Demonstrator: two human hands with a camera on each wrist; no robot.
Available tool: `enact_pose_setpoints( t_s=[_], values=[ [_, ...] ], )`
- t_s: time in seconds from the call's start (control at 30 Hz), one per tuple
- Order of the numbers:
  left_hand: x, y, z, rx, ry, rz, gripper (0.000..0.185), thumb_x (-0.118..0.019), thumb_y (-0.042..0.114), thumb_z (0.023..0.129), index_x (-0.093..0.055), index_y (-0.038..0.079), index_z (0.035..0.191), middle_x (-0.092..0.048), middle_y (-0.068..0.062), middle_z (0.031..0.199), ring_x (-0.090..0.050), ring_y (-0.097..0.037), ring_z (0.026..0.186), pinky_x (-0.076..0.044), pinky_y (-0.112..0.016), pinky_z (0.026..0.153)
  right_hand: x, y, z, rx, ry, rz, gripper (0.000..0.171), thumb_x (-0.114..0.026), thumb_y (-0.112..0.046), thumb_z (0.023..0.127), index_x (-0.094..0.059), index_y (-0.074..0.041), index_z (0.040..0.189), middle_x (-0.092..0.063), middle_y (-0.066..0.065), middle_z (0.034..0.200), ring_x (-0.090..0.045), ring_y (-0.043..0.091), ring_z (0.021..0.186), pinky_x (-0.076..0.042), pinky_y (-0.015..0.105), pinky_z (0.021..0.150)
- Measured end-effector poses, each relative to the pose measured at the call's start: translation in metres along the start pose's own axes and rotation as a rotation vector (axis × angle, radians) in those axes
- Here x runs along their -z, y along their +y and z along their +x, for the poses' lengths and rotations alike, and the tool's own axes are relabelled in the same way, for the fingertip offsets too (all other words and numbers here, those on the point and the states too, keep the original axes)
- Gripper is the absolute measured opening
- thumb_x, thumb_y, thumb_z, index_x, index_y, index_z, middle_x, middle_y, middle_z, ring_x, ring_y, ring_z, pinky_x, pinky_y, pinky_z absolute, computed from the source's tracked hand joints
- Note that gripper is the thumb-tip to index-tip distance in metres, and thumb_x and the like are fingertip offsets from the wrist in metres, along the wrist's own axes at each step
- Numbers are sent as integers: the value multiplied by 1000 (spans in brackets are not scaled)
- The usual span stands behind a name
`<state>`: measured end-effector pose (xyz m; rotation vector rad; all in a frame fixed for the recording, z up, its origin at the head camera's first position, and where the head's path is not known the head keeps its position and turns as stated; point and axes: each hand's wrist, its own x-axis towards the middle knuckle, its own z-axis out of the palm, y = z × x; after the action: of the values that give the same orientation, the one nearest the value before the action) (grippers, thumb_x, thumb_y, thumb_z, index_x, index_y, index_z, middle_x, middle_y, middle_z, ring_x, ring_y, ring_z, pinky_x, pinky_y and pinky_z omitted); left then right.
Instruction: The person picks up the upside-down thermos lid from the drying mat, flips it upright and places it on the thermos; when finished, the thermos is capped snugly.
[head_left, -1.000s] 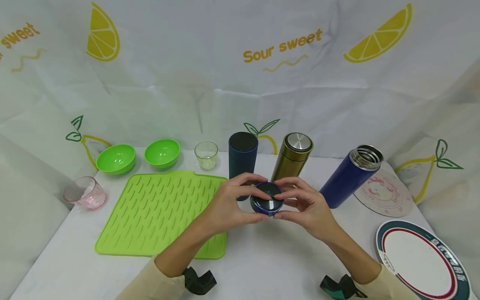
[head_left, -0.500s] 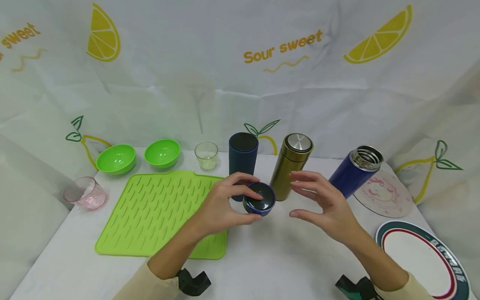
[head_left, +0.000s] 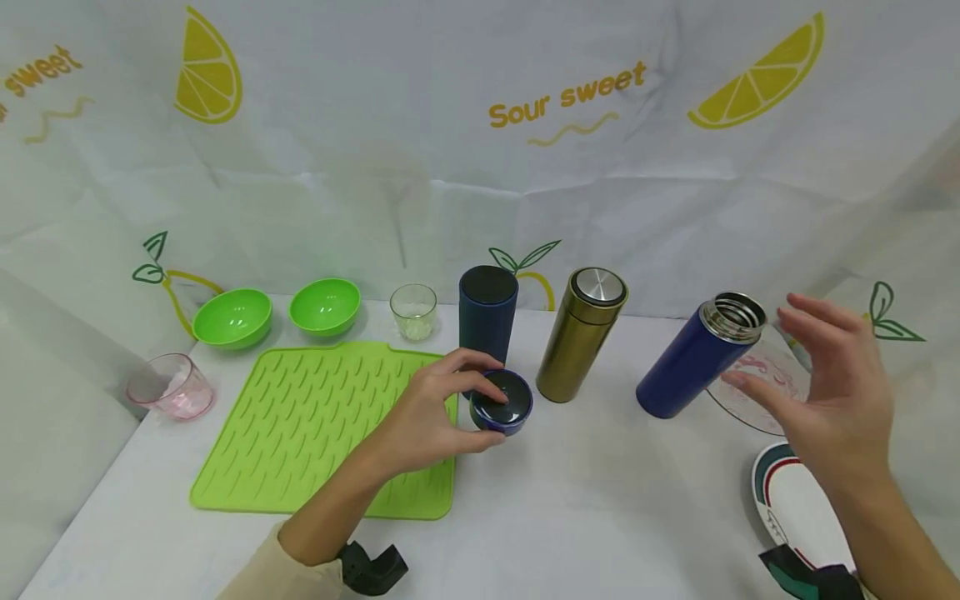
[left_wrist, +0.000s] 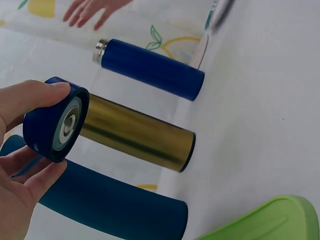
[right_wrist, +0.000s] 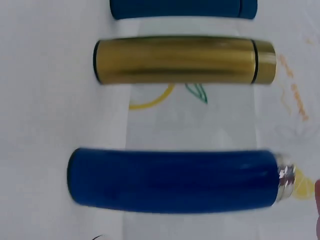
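My left hand [head_left: 438,408] pinches a dark blue thermos lid [head_left: 501,405] between thumb and fingers, above the table. The left wrist view shows the lid's underside [left_wrist: 68,123] with a pale seal and a metal centre. My right hand [head_left: 843,392] holds nothing, its thumb and fingers spread just right of a blue thermos [head_left: 688,362]. That thermos stands upright with its steel mouth [head_left: 735,317] uncovered. A gold thermos [head_left: 579,346] with its lid on and a dark teal thermos [head_left: 487,312] stand left of it, the teal one partly behind my left hand.
A green drying mat [head_left: 322,433] lies on the left. Behind it stand two green bowls [head_left: 232,319] and a clear glass [head_left: 413,312]; a pink glass [head_left: 171,386] is at far left. A round pink-patterned mat [head_left: 757,392] and a white plate [head_left: 806,508] lie on the right.
My right hand has let go of the lid and moved right, past the gold thermos, to beside the blue thermos. My left hand has shifted slightly left with the lid.
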<state>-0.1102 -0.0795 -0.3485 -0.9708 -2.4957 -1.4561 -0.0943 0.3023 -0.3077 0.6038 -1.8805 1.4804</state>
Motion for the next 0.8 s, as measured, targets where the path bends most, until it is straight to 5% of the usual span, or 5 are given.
enact_pose_setpoints(
  t_s=[0.07,0.17,0.27,0.37,0.8],
  values=[
    [0,0,-1,16,-4,14,31,-92,14,73,-77,15,100,-64,-2,132,-63,-22,124,-56,-37,103,7,5,-1,-73,75,-43,74,-86,8,72,-52,14,137,-50,9,146,-46,20,138,-44,15,112],
    [-1,-1,-1,29,-11,41,31,-92,16,73,-76,17,100,-64,-1,132,-62,-22,125,-55,-38,103,14,16,-7,-231,164,91,87,-68,35,68,-46,4,146,-45,9,151,-41,22,142,-50,14,106],
    [-1,-2,-1,28,-11,59,31,-92,17,73,-75,18,99,-65,-1,131,-63,-22,124,-55,-38,102,18,32,-17,-379,216,262,96,-61,38,70,-39,-6,152,-40,7,154,-39,21,143,-54,13,98],
    [-1,-2,-2,27,-15,60,31,-92,16,73,-75,17,99,-65,-1,131,-63,-22,123,-55,-38,101,18,48,-28,-480,172,277,95,-62,31,78,-31,-13,156,-35,1,157,-38,18,144,-55,12,94],
    [-2,-3,-2,19,-17,47,31,-91,16,73,-74,16,100,-64,-2,131,-62,-22,123,-56,-35,99,3,79,-46,-552,65,190,95,-68,23,82,-27,-19,157,-44,-5,147,-52,8,129,-53,8,92]
  ],
)
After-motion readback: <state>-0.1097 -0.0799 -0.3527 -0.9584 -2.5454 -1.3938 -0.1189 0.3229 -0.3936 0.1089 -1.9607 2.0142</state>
